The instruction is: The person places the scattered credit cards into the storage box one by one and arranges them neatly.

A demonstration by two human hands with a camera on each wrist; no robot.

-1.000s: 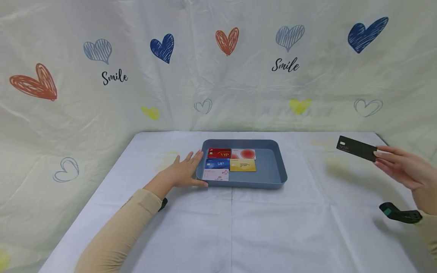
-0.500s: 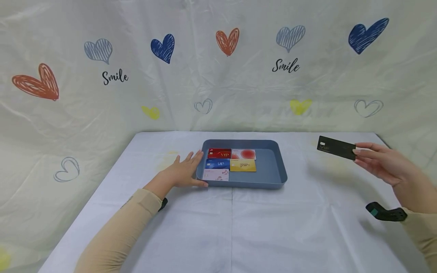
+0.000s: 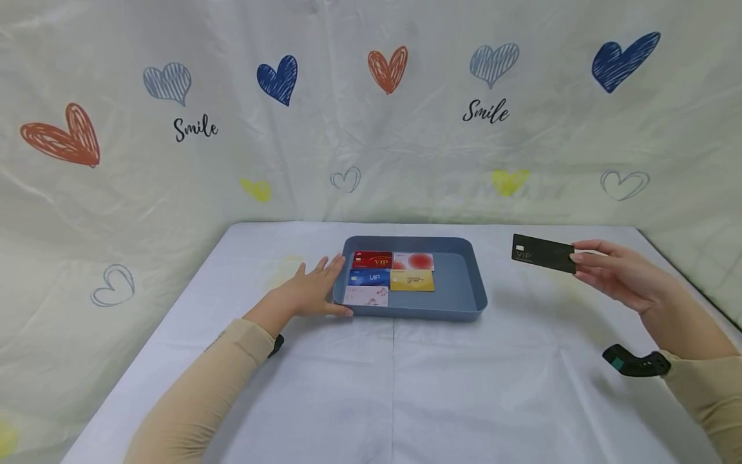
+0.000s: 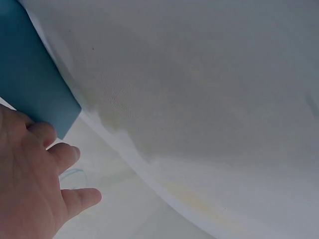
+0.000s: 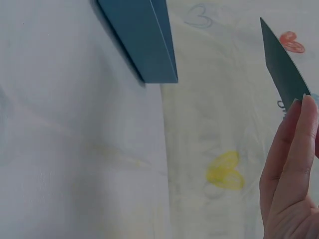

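Note:
My right hand (image 3: 626,274) pinches a black VIP card (image 3: 543,252) by its right end, held up above the table to the right of the tray. In the right wrist view the card (image 5: 284,67) shows nearly edge-on, above my fingertips. A blue-grey tray (image 3: 460,283) lies on the table. My left hand (image 3: 310,290) rests at its left edge with fingers spread. Inside, on the left, lie a red VIP card (image 3: 372,260), a white card with red circles (image 3: 413,261), a blue VIP card (image 3: 369,278), a gold card (image 3: 412,280) and a pale pink flowered card (image 3: 366,296).
A white cloth (image 3: 464,386) covers the table. Behind it hangs a pale curtain (image 3: 429,135) printed with hearts and "Smile". The tray's right part shows bare floor beside the cards.
My right hand has moved left with the black card, closer to the tray. The left hand and the cards in the tray have stayed in place.

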